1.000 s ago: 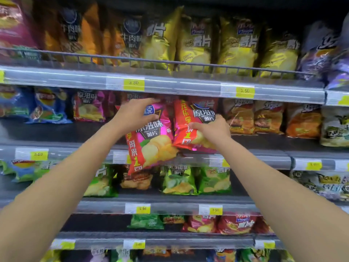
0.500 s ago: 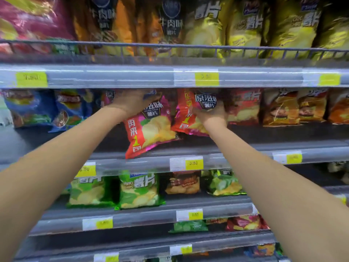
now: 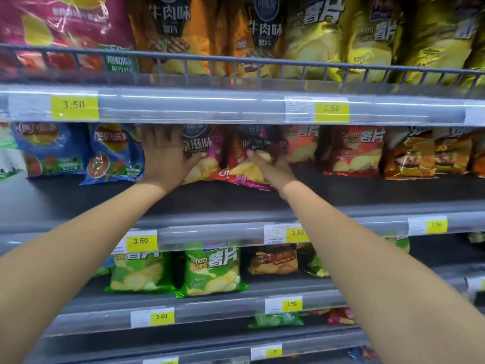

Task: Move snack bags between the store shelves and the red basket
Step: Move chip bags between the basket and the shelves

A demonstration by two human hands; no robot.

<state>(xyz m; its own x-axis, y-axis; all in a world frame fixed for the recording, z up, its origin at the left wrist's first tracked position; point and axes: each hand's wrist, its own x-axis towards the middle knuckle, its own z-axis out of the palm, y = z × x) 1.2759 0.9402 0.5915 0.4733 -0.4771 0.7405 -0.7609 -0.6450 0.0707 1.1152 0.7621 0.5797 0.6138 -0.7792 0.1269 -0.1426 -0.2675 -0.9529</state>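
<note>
Two red chip bags stand side by side at the back of the second shelf (image 3: 367, 195). My left hand (image 3: 165, 153) lies flat against the left red bag (image 3: 207, 151), fingers straight up and thumb across its front. My right hand (image 3: 273, 169) grips the right red bag (image 3: 242, 164) from its right side, thumb on the front and fingers hidden behind it. That bag leans a little, its bottom edge on the shelf. The red basket is not in view.
Blue chip bags (image 3: 112, 153) stand just left of my left hand, more red and orange bags (image 3: 354, 151) to the right. The rail of the top shelf (image 3: 236, 106) hangs close above both hands. Green bags (image 3: 212, 269) sit on the shelf below.
Both hands have carried the two red bags from the shelf's front edge deep under the upper shelf. The left hand has flattened against its bag. The view has moved closer.
</note>
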